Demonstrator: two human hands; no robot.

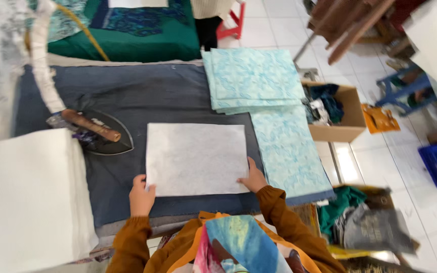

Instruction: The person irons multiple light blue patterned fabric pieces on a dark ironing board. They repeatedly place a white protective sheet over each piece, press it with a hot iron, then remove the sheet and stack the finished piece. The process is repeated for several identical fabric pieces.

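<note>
two hands: left hand [141,194], right hand [253,178] pinch one white sheet [195,158]; one iron [94,131].

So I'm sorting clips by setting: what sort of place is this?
Probably a small textile or sewing workshop: an iron on a padded pressing table, stacked light-blue patterned cloth, and a box of scraps.

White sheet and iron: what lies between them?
Head view: only bare dark blue cloth lies between the white sheet and the iron.
</note>
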